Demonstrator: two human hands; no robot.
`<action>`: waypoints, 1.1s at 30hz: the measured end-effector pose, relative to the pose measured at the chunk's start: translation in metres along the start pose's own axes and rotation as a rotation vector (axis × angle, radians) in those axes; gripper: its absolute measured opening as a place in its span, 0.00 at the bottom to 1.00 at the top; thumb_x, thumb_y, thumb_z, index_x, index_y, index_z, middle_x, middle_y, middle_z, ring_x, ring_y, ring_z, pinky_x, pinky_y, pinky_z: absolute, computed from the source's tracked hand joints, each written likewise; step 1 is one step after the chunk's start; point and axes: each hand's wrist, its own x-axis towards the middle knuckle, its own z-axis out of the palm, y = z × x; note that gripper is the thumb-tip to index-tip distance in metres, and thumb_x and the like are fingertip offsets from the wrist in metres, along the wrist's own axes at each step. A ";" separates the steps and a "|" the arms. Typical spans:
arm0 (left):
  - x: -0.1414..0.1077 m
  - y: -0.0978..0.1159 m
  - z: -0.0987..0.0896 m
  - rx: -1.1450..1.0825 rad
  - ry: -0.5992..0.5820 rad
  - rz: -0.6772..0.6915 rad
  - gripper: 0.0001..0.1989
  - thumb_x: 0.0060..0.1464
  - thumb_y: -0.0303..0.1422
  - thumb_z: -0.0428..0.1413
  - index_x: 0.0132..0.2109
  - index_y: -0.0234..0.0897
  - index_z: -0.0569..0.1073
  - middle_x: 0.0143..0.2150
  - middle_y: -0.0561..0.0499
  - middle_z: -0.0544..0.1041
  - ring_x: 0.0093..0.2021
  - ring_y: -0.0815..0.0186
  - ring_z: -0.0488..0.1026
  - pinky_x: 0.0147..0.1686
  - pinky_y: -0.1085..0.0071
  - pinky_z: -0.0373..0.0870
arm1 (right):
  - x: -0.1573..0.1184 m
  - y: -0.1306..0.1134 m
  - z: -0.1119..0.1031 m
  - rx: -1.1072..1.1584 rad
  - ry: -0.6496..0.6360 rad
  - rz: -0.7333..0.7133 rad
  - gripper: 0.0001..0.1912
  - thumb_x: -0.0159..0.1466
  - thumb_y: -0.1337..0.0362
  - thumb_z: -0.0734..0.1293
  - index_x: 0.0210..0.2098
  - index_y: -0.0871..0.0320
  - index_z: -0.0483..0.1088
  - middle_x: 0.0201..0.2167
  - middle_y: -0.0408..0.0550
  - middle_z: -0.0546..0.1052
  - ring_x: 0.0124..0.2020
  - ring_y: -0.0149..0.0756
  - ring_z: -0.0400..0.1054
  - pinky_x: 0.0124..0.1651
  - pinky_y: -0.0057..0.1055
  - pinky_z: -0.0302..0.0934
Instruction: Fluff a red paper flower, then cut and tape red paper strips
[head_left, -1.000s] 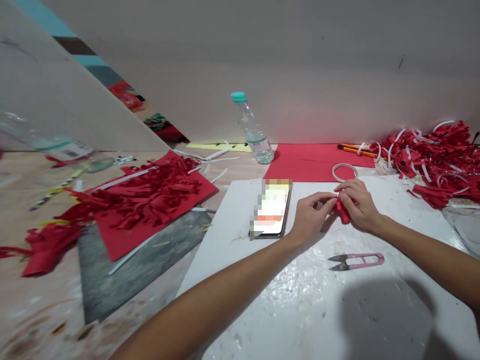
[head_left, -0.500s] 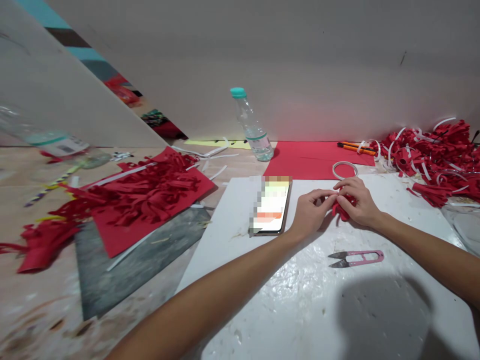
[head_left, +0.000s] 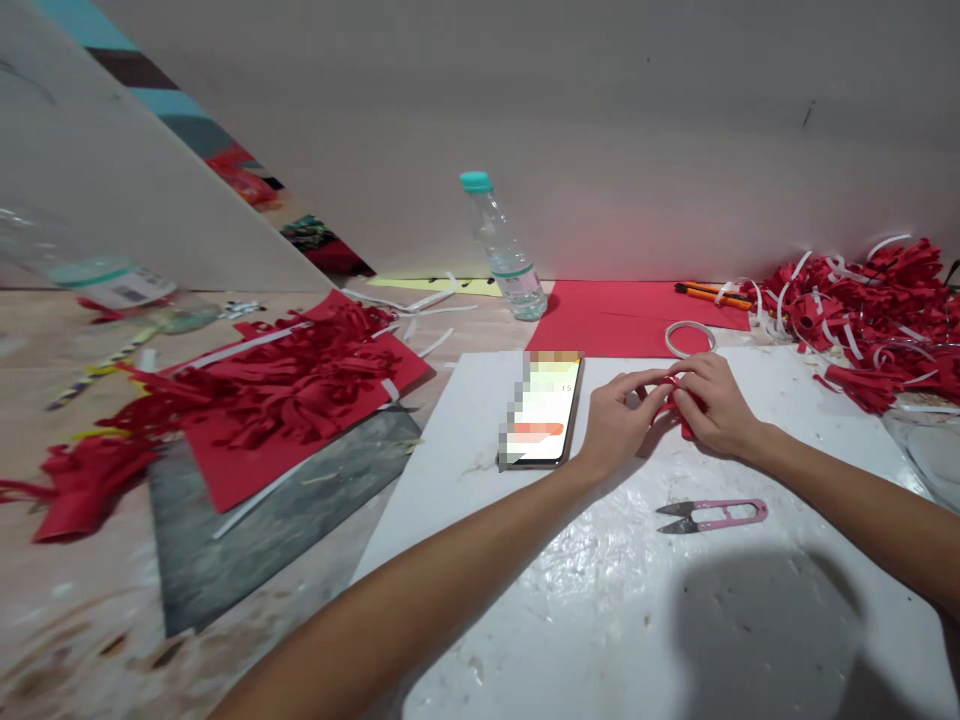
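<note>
Above the far part of the white board (head_left: 517,590), my left hand (head_left: 621,415) and my right hand (head_left: 716,400) meet with bent fingers. Both grip a small red fringed foam piece (head_left: 686,428), mostly hidden behind the fingers. Just beyond my right hand lies a ring of tape (head_left: 690,340). A phone (head_left: 538,410) with a lit screen lies left of my left hand. Pink-handled thread snips (head_left: 712,515) rest on the board nearer me, apart from both hands, blades pointing left.
At left, red fringed foam pieces (head_left: 292,390) lie over a red sheet (head_left: 225,480) and a dark grey slab (head_left: 225,570). A bottle (head_left: 517,270) stands by the wall near red sheets (head_left: 615,320). More red tassels (head_left: 885,310) heap at far right, beside orange-handled tools (head_left: 716,297).
My fingers have shifted slightly on the red foam piece, and its loose ends have turned between my hands. My left hand is slightly further left. The snips and phone stay put.
</note>
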 end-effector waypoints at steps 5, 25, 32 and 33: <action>0.004 -0.003 -0.005 0.150 0.001 0.102 0.10 0.51 0.40 0.66 0.39 0.41 0.84 0.38 0.46 0.81 0.35 0.63 0.76 0.36 0.64 0.78 | 0.000 0.000 0.000 -0.085 0.033 -0.054 0.06 0.67 0.69 0.61 0.34 0.55 0.68 0.43 0.52 0.78 0.45 0.43 0.67 0.52 0.48 0.60; 0.001 0.006 -0.012 0.687 -0.171 0.543 0.02 0.58 0.30 0.60 0.36 0.41 0.77 0.39 0.52 0.83 0.40 0.62 0.77 0.46 0.60 0.69 | -0.003 0.010 -0.003 -0.200 0.045 -0.186 0.03 0.59 0.69 0.67 0.32 0.55 0.71 0.47 0.52 0.77 0.49 0.47 0.67 0.59 0.52 0.58; -0.001 0.010 -0.011 0.662 -0.147 0.515 0.02 0.55 0.28 0.61 0.35 0.40 0.77 0.35 0.52 0.82 0.38 0.63 0.76 0.44 0.62 0.70 | -0.002 0.011 -0.003 -0.177 0.089 -0.137 0.04 0.59 0.69 0.68 0.34 0.54 0.72 0.49 0.52 0.76 0.51 0.47 0.67 0.59 0.51 0.58; -0.002 0.011 -0.011 0.650 -0.136 0.504 0.03 0.55 0.28 0.62 0.35 0.40 0.77 0.35 0.52 0.82 0.37 0.63 0.76 0.43 0.63 0.70 | -0.002 0.012 -0.003 -0.179 0.104 -0.117 0.04 0.60 0.69 0.68 0.35 0.54 0.73 0.50 0.53 0.75 0.52 0.48 0.67 0.59 0.51 0.58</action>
